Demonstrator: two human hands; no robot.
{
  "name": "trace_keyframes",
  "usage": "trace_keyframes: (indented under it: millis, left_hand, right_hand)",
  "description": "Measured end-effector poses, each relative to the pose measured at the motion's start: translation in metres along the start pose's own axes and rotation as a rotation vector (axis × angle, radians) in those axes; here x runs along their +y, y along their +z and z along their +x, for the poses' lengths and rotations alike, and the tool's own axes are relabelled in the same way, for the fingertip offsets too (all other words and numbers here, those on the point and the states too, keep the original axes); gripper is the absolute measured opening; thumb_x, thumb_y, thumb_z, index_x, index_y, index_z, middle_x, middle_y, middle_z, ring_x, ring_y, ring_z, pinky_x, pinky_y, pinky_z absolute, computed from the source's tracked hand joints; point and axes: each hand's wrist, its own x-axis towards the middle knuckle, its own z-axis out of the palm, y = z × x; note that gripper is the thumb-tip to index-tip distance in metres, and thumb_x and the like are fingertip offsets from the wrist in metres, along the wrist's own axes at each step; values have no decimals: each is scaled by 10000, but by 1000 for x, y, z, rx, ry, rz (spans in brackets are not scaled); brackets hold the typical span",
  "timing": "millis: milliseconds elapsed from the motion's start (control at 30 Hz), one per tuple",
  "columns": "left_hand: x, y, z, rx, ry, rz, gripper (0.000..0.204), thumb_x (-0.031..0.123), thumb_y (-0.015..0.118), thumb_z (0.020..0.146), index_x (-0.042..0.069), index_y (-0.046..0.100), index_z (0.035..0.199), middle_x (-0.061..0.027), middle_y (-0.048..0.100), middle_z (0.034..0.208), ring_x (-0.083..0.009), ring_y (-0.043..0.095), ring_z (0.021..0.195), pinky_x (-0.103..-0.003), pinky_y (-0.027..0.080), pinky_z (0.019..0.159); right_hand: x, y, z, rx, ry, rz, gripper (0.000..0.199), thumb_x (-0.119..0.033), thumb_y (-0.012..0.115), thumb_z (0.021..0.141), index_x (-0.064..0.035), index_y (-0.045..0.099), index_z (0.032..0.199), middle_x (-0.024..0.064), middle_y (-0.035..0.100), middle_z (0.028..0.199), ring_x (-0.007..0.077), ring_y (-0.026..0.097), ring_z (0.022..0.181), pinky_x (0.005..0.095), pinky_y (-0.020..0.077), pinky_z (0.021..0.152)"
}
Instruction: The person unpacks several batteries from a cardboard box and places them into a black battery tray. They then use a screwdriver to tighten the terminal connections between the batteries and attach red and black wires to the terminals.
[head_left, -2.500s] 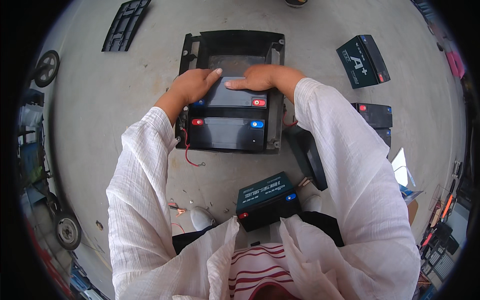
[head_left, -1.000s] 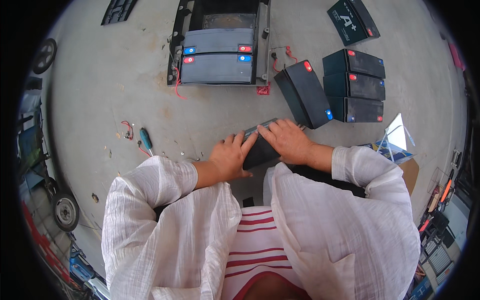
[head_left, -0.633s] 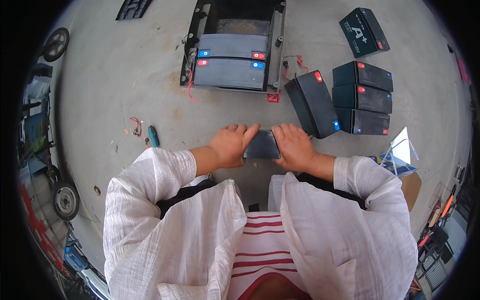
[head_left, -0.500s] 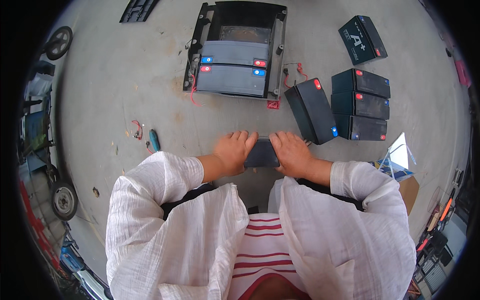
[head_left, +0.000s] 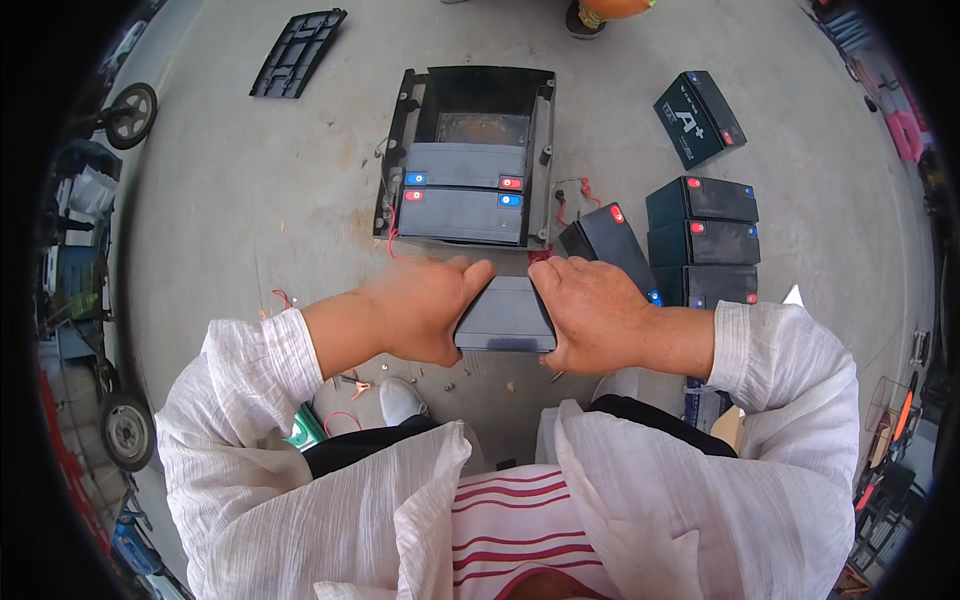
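Observation:
Between my left hand (head_left: 415,308) and my right hand (head_left: 600,310) is a dark grey block-shaped battery (head_left: 505,318), gripped at its two sides. Its smooth grey face is toward me, and my fingers are wrapped over the edges. Just beyond it on the concrete floor lies an open black battery case (head_left: 541,160). Two grey batteries (head_left: 461,216) with red and blue terminal caps sit side by side in the case's near part. The far part of the case shows a bare, stained bottom. Beside my right hand, a black battery (head_left: 612,245) lies at an angle, partly covered by the hand.
Several black batteries (head_left: 703,242) stand in a row on the right, with another tilted battery (head_left: 698,118) beyond them. Red wires (head_left: 587,190) lie beside the case. A black plastic cover (head_left: 297,55) is at the far left. Wheels (head_left: 127,430) line the left side.
Both hands have brought the battery up closer to the camera, so it looks larger. The view has tilted, showing more floor beyond the case and my shoes below.

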Motion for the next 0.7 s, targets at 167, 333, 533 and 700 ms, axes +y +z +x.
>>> trace_keyframes:
  millis: [167, 333, 533, 700]
  left_hand:
    - [-3, -116, -25, 208, -74, 164, 882, 226, 876, 587, 24, 487, 1352, -192, 679, 1049, -414, 678, 968, -454, 558, 814]
    - [-50, -160, -5, 465, -173, 404, 924, 158, 881, 596, 81, 470, 1420, -176, 669, 1117, -400, 674, 993, -455, 552, 835]
    - [-127, -154, 71, 486, -240, 407, 952, 154, 908, 607, 107, 458, 1445, -170, 679, 1178, -393, 674, 1046, -441, 553, 899]
    - [-174, -128, 116, 341, -239, 260, 969, 158, 915, 597, 96, 458, 1449, -174, 678, 1208, -398, 670, 1078, -438, 547, 931]
  right_hand:
    - [-9, -107, 30, 101, 57, -148, 743, -313, 869, 675, 39, 478, 1199, 243, 648, 1082, 404, 666, 1016, 471, 565, 844]
    - [35, -136, 93, 523, -73, -352, 543, -240, 818, 661, 31, 574, 1063, 200, 683, 987, 380, 694, 948, 456, 580, 789]
    - [100, -128, 172, 437, 45, -406, 722, -324, 882, 655, -23, 531, 1209, 180, 667, 1111, 376, 665, 1061, 460, 554, 878]
    - [136, -96, 207, 298, 55, -309, 776, -359, 903, 645, -11, 528, 1228, 179, 671, 1124, 388, 660, 1082, 467, 553, 882]
